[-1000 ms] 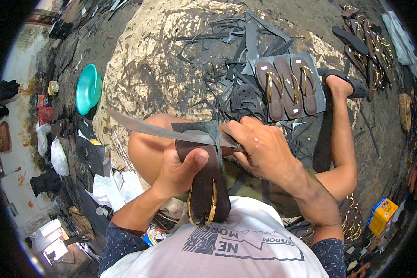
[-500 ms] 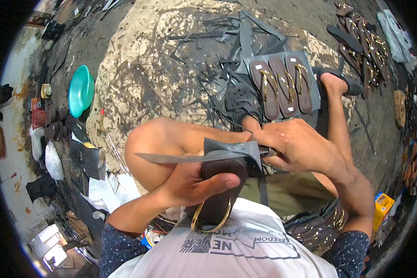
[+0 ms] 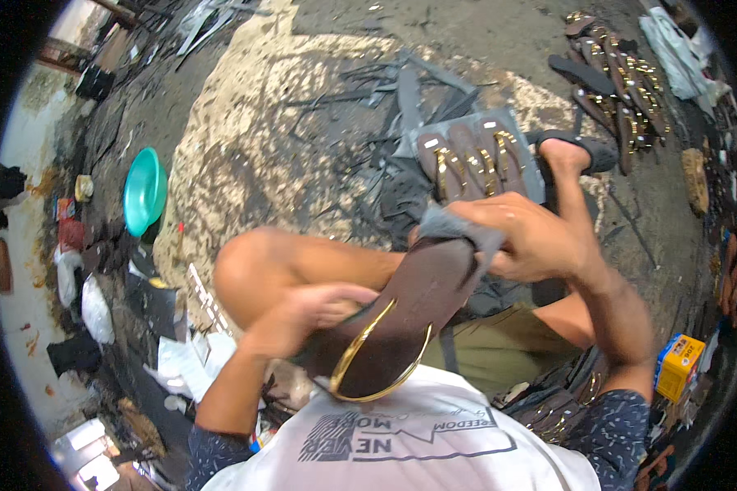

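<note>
A dark brown sandal (image 3: pixel 418 299) with gold straps is held over my lap, its sole surface facing up. My left hand (image 3: pixel 323 311) is closed on its left side, the fingers partly blurred and the grip partly hidden. Grey sheet material (image 3: pixel 479 237) folds around the sandal's far end. At that end my right hand (image 3: pixel 528 237) is closed on the grey material, the fingertips partly hidden. The knife seen earlier does not show now.
Several finished-looking sandals (image 3: pixel 475 159) lie on a grey sheet ahead, near dark offcuts (image 3: pixel 409 94). More sandals (image 3: pixel 622 82) are heaped at the far right. A green basin (image 3: pixel 145 192) stands left; a yellow box (image 3: pixel 680 366) sits right.
The sandal has swung up and right, showing more of its surface and gold straps. The knife blade has gone from sight. My left thumb no longer lies across the sandal; my head view has shifted.
</note>
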### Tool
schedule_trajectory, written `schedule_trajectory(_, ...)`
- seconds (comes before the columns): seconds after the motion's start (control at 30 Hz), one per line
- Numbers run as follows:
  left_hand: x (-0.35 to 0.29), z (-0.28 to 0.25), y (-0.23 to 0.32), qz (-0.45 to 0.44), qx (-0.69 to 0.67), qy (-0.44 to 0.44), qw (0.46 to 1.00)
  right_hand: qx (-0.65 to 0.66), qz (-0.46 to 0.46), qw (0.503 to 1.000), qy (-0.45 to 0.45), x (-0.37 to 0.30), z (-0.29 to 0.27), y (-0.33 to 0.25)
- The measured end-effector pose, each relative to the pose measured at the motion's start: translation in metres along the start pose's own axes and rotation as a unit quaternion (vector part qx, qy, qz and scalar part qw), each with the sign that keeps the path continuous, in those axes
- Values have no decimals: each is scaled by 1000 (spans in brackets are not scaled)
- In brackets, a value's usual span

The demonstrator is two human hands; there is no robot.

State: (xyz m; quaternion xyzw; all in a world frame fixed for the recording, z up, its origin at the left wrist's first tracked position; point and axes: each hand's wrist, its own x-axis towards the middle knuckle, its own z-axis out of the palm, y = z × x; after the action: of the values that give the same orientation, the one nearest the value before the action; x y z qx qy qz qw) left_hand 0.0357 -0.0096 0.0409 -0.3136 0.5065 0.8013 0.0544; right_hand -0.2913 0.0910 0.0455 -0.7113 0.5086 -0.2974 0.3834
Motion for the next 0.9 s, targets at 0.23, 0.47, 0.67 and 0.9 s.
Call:
schedule_trajectory(0.23,61,29,-24,273,-226,327,876,67,178,957,218,-12,116,9)
schedule_trajectory(0.47,94,41,-45,278,-314,366,831,22,178,925,335,-24,178,16)
schedule_trajectory(0.67,79,33,-54,287,-267,376,840,5,173,958,228,-2,156,6)
schedule_trajectory(0.9,69,40,-73,289,-255,378,842,139,125,971,150,47,123,15)
